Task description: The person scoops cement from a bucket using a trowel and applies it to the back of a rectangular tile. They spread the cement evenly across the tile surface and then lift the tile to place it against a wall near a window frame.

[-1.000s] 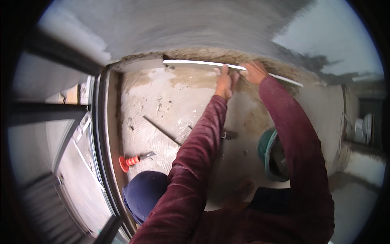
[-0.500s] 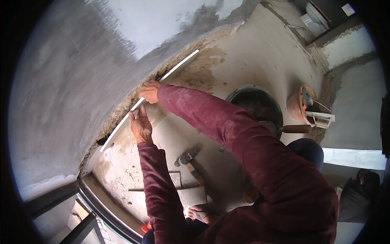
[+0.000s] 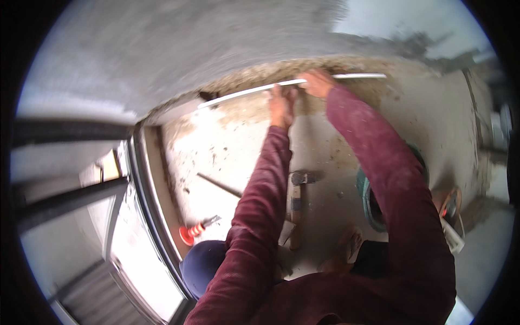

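Note:
A long, thin white tile strip [image 3: 238, 96] stands on edge along the rough, broken base of the grey wall [image 3: 179, 59]. My right hand [image 3: 318, 83] grips the strip near its middle, with fingers over the top edge. Just left of it, my left hand [image 3: 281, 110] reaches up to the strip's near face. Its fingers are stretched and apart, the tips at the strip. A dark gap [image 3: 207, 96] shows in the wall base behind the strip's left end.
A hammer [image 3: 296, 203] lies on the dusty floor below my hands. A chisel with an orange guard [image 3: 198, 229] is near the black door frame [image 3: 143, 162] at left. My right arm partly covers a green tub [image 3: 362, 187]; an orange bucket [image 3: 454, 203] stands farther right.
The view has swung left, bringing the door frame and chisel into fuller sight. The strip now appears nearly level across the picture. Both hands stay at the strip, close together.

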Motion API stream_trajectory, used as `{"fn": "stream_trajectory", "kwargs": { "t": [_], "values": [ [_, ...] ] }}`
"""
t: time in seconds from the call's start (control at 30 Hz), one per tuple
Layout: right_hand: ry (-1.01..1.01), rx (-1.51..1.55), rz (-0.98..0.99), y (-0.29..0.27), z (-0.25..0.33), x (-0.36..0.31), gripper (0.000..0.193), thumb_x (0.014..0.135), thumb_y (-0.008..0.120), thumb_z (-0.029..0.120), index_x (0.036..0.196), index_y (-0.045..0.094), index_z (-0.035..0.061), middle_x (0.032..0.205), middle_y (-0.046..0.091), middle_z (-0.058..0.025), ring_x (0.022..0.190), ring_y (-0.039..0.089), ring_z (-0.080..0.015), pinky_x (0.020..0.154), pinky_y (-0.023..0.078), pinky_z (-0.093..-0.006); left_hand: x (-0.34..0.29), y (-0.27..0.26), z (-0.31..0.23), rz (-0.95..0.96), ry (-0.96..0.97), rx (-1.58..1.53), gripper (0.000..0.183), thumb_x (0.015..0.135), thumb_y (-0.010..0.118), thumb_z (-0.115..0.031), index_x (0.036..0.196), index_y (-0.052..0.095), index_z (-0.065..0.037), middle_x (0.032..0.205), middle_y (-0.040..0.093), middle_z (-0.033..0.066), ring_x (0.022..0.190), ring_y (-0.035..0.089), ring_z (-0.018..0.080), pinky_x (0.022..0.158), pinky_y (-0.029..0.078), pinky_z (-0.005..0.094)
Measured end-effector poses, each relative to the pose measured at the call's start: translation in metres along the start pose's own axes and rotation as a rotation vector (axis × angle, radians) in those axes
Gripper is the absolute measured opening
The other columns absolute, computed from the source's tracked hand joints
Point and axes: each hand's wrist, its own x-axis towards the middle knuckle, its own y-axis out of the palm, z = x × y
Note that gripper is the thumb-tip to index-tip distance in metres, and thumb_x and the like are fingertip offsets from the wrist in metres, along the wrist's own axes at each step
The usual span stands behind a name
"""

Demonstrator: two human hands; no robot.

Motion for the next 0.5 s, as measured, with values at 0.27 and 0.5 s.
{"fn": "stream_trajectory", "kwargs": {
  "t": [0.27, 0.5],
  "values": [
    [-0.097, -0.068, -0.007, -0.102, 0.036, -0.075, 0.034, 0.085, 0.063, 0.013, 0.119, 0.068, 0.0091, 0.109, 0.069, -0.0184, 0.104, 0.064, -0.0378, 0.090, 0.049, -0.0462, -0.092, 0.059, 0.028, -0.025, 0.027, 0.305, 0.104, 0.095, 0.055, -0.055, 0.152, -0.024, -0.021, 0.161, 0.013, 0.0201, 0.145, 0.024, 0.0337, 0.114, 0.031, 0.0519],
    [-0.347, -0.233, -0.148, -0.173, 0.152, -0.132, 0.051, 0.082, 0.059, 0.011, 0.133, 0.058, 0.0151, 0.123, 0.066, -0.0103, 0.104, 0.067, -0.0300, 0.086, 0.055, -0.0391, -0.175, 0.102, -0.030, 0.052, 0.653, 0.249, 0.088, 0.098, 0.022, -0.067, 0.142, 0.021, 0.009, 0.146, 0.032, 0.0230, 0.134, 0.037, 0.0315, 0.114, 0.030, 0.0382]
  ]
}}
